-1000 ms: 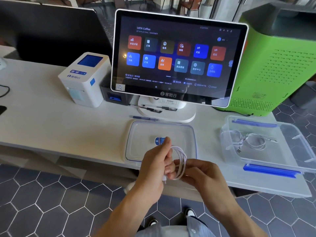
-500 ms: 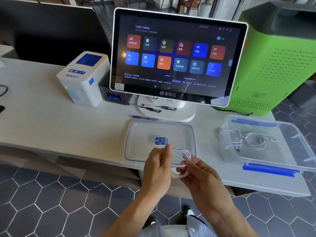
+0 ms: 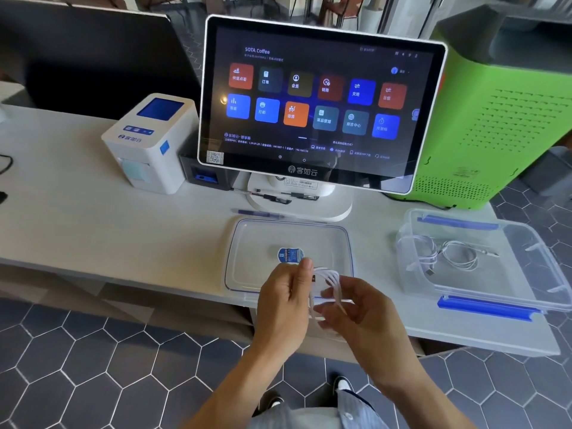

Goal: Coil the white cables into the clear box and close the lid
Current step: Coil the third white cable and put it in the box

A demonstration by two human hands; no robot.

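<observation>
Counter space (image 3: 77, 230) is left bare at the far left, bounded behind by a dark panel (image 3: 93, 60) and in front by the counter's near edge, beyond which hexagon floor tiles (image 3: 93, 360) are seen. A white label printer (image 3: 148, 144) is set at the back, just beside a small black unit (image 3: 204, 174), and the touchscreen terminal (image 3: 322, 103) is raised on its white stand behind a pen (image 3: 260, 213). The clear lid (image 3: 247, 243) is laid flat near the counter's front edge, its blue sticker (image 3: 289, 254) facing up.

Just in front of the lid, over the counter's edge, a coiled white cable (image 3: 329, 278) is held between both hands: the left hand (image 3: 284, 308) is closed on one side of the loops by thumb and fingers, and the right hand (image 3: 368, 317) is curled around the other side, fingers threaded through. A strip of bare counter is kept between the hands and the clear box (image 3: 483, 292), which is set well to the right with its blue clips (image 3: 486, 308) swung out; another white cable (image 3: 455, 253) is already coiled inside. A green cabinet (image 3: 501, 119) is stood close behind the box.

Compared with a second ago, the loops are spread wider and the right hand is drawn slightly away from the left.
</observation>
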